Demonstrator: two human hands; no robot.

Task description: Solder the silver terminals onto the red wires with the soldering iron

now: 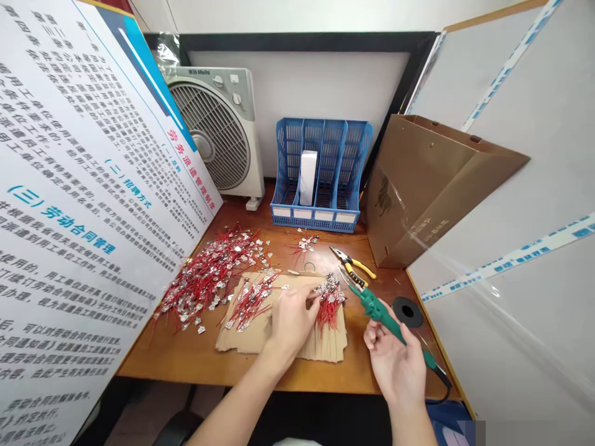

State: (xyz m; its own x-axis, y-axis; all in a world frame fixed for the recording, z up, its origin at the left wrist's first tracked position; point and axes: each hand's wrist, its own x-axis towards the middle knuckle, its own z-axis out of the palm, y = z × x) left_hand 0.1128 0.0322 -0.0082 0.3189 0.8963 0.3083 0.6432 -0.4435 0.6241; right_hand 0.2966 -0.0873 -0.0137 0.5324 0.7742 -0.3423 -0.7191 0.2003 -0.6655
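Observation:
My right hand is closed around a green soldering iron, its metal tip slanting up and left beside the right bundle. My left hand reaches over a flat piece of cardboard, thumb and fingertips pinched together at the edge of a bundle of red wires with small metal ends. What sits between those fingertips is too small to make out. Left of this hand, a looser group of red-wired metal pieces lies on the cardboard.
A large heap of red-wired pieces covers the left of the wooden table, with a small cluster behind. Yellow-handled pliers and a black spool lie right. Behind stand a fan, a blue file rack and a brown bag.

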